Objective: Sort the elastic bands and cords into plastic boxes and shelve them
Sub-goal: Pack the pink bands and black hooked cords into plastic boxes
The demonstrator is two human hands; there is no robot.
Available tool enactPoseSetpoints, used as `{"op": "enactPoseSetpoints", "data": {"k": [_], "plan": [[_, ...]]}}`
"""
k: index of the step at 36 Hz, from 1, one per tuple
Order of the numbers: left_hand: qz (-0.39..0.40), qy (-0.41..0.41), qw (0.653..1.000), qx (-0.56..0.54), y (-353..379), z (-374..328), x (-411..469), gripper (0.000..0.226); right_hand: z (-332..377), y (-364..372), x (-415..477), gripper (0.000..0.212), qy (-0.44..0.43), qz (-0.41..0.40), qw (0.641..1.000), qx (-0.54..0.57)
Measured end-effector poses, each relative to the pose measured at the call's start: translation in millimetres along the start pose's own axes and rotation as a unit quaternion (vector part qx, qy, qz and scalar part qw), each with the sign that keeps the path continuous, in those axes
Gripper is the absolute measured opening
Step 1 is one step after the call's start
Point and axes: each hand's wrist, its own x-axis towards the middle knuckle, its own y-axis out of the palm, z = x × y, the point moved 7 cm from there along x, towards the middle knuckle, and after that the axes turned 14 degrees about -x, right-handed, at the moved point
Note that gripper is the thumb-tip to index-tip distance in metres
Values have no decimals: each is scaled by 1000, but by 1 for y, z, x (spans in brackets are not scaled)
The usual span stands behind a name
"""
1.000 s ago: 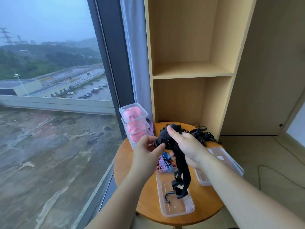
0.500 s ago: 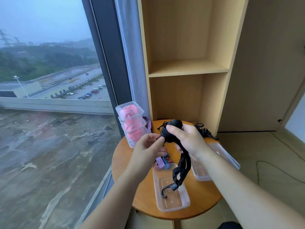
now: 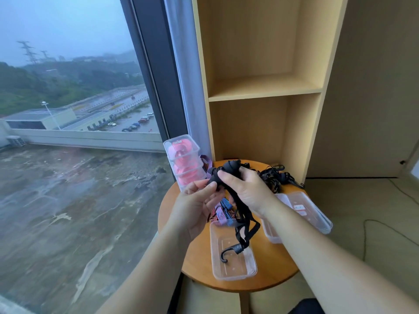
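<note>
Both hands hold a bunched black elastic strap (image 3: 227, 171) above the round wooden table (image 3: 275, 265). My right hand (image 3: 246, 189) grips the bundle from the right. My left hand (image 3: 196, 203) pinches its left end. A loose tail hangs down, and its black hook (image 3: 230, 252) dangles over an open clear plastic box (image 3: 233, 251). Striped red, blue and purple bands (image 3: 223, 211) lie on the table under my hands. More black cords (image 3: 275, 176) are heaped at the back.
Two stacked lidded boxes with pink rolls (image 3: 184, 163) stand at the table's left edge by the window. Clear boxes (image 3: 302, 210) sit on the right. A wooden shelf unit (image 3: 264, 87) rises behind the table. A cable (image 3: 385, 225) runs over the floor.
The strap's hanging tail and hook have swung a little over the open box. Both hands keep their hold on the bundle, and the view has shifted slightly.
</note>
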Motion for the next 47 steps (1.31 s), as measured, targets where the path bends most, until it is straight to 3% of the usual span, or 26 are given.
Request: {"op": "enactPoseSetpoints", "data": {"k": [2, 6, 11, 15, 19, 24, 27, 32, 34, 36, 37, 39, 41, 44, 47], "plan": [[-7, 52, 998, 18, -4, -5, 1, 22, -1, 1, -1, 24, 11, 2, 1000, -2], [-11, 175, 965, 196, -6, -17, -1, 23, -6, -2, -2, 69, 72, -13, 997, 32], [-19, 272, 913, 305, -4, -18, -6, 20, -9, -5, -2, 52, 113, -20, 993, 27], [4, 220, 915, 338, -7, -20, -1, 26, -7, -9, 0, 35, 67, -33, 997, 12], [46, 96, 952, 288, -5, -19, 8, 35, -1, -7, 4, 19, 33, -18, 999, 0], [44, 132, 944, 299, 2, -36, 13, 15, 8, 1, 14, 31, 37, 13, 999, 13], [24, 212, 896, 390, 4, -48, 12, 17, 1, 5, 17, 44, 87, 31, 996, -1], [120, 395, 727, 549, 18, -49, -2, 12, -8, 8, 18, 80, 136, 31, 990, 27], [137, 419, 699, 563, 18, -44, -5, 12, -6, 8, 19, 86, 140, 16, 990, 12], [120, 392, 727, 550, 12, -42, -2, 16, -4, 5, 20, 85, 124, -4, 992, 16], [111, 350, 768, 524, 9, -41, 1, 18, -2, 4, 20, 84, 110, -10, 994, 21], [103, 212, 881, 409, 3, -36, 7, 21, 4, 1, 19, 77, 78, -6, 997, 19], [77, 74, 950, 293, -2, -30, 10, 28, 10, -1, 18, 65, 51, 15, 999, 9], [63, -74, 965, 244, -1, -24, 10, 31, 16, -3, 17, 53, 26, 53, 998, -27], [65, -118, 971, 195, 0, -21, 9, 28, 18, -5, 17, 53, 12, 56, 995, -77]]}}
